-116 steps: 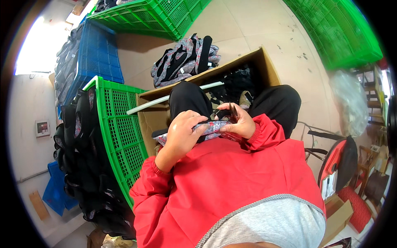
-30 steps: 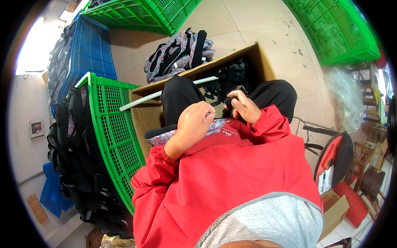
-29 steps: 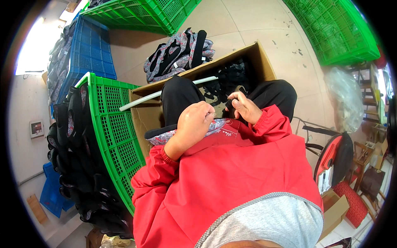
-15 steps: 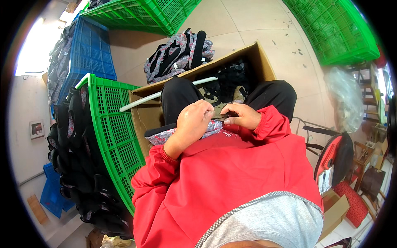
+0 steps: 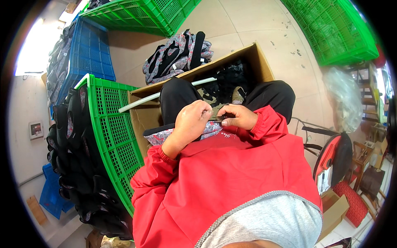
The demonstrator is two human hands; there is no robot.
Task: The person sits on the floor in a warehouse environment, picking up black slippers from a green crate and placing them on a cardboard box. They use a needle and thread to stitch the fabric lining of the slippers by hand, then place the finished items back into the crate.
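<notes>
- Head view: a person sits at an open cardboard box (image 5: 145,118), black-trousered knees (image 5: 178,97) over its near part.
- On the lap, at the box's near side, lies a floral piece (image 5: 213,129) with black edging, partly covered by the left hand (image 5: 191,121).
- The left hand's fingers are drawn closed above this piece; what they pinch, if anything, cannot be told.
- The right hand (image 5: 239,117), just beside but apart from the left, is closed around a small dark tool (image 5: 223,117), mostly hidden by the fingers.
- A white tube (image 5: 142,101) slants over the box's left part, passing behind one knee.
- Black material (image 5: 232,77) fills the box's far right part.
- Just beyond the box's far wall, a heap of floral and black pieces (image 5: 175,58) lies on the floor (image 5: 285,62).
- Left of the box stands a green crate (image 5: 109,105) with black pieces (image 5: 76,144) beside it; a blue crate (image 5: 90,53) stands farther off.
- Well right of the box hangs or stands a clear plastic bag (image 5: 347,101).
</notes>
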